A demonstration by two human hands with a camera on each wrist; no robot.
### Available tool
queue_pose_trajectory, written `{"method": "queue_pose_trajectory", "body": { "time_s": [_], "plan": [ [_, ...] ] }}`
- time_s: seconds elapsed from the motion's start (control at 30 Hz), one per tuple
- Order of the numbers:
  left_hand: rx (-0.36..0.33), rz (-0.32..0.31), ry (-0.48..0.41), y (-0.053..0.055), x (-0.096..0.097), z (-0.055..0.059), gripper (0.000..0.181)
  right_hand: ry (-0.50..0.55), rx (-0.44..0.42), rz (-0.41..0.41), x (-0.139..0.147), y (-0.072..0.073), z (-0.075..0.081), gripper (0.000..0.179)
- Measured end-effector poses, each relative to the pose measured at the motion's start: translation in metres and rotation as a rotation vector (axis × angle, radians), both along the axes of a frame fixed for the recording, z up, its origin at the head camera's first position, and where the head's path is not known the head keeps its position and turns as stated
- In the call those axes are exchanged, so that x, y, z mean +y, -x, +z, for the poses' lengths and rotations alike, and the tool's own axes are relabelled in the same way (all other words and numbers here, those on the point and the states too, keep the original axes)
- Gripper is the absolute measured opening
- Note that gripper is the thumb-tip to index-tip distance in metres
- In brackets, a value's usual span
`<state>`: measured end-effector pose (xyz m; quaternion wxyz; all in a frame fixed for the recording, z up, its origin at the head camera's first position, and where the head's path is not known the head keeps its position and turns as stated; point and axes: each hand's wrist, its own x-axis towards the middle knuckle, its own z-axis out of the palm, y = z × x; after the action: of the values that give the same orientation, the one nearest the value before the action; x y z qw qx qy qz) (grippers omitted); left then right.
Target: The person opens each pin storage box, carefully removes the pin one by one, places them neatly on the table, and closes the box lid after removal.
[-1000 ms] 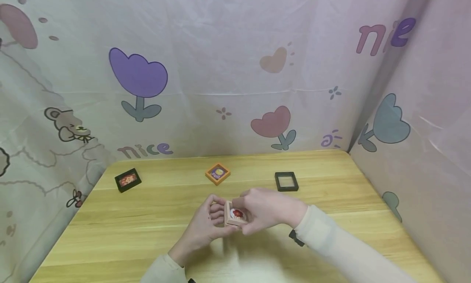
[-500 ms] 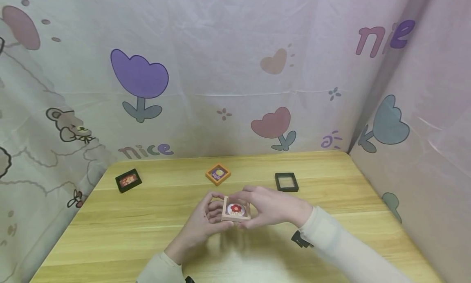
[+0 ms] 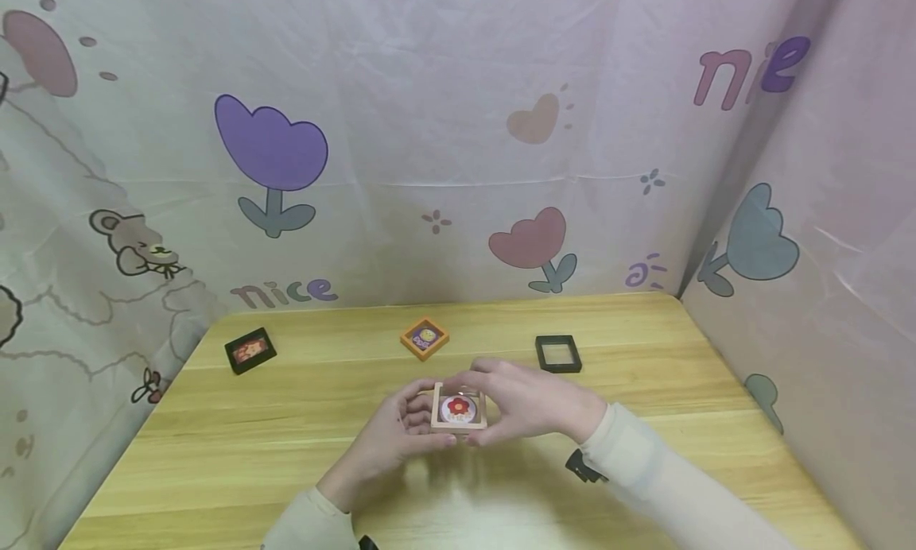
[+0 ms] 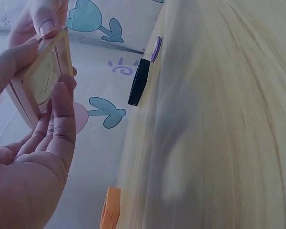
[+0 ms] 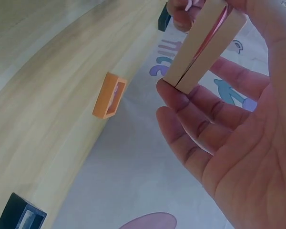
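Both hands hold a small pale wood-coloured display frame above the table, its face tipped toward the head camera. Inside it shows a round white badge with a red flower. My left hand grips the left side, thumb along the near edge and fingers behind. On the right side, my right hand pinches it between thumb and fingers. The right wrist view shows the frame's two halves side by side, with a narrow wedge-shaped gap along the edge and something reddish inside.
On the wooden table lie a black frame with a reddish picture, an orange frame and a black square frame. A purple-rimmed disc lies beside a black frame in the left wrist view. Patterned curtains surround the table.
The display frame has turned to face the head camera more squarely. My right fingers have shifted from over its front to its right edge, uncovering the badge.
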<state>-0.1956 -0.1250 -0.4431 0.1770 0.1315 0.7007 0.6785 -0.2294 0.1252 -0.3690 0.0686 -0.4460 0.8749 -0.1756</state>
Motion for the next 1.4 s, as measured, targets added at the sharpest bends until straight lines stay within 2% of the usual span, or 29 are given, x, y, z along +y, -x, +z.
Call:
{"method": "queue_pose_trajectory", "body": {
  "time_s": [0.3, 0.47, 0.7, 0.9, 1.17, 1.4],
  "plan": [
    [0.002, -0.006, -0.024, 0.001, -0.001, 0.0, 0.084, 0.038, -0.028, -0.001, 0.001, 0.004, 0.001, 0.064],
    [-0.01, 0.004, -0.014, 0.001, -0.001, 0.0, 0.086, 0.078, -0.082, -0.001, 0.002, 0.009, 0.0, 0.057],
    [-0.011, 0.011, 0.002, -0.001, -0.001, 0.002, 0.093, 0.121, -0.172, -0.044, 0.004, 0.012, -0.001, 0.047],
    [-0.013, 0.004, 0.014, -0.002, -0.001, 0.003, 0.095, 0.149, -0.181, -0.042, 0.005, 0.016, -0.003, 0.043],
    [0.024, -0.015, 0.044, 0.0, -0.001, 0.002, 0.09, 0.191, -0.2, -0.049, 0.006, 0.02, -0.006, 0.045],
    [-0.004, -0.015, 0.04, 0.0, -0.001, 0.001, 0.097, 0.193, -0.226, -0.095, 0.007, 0.022, -0.009, 0.043]
  ]
}}
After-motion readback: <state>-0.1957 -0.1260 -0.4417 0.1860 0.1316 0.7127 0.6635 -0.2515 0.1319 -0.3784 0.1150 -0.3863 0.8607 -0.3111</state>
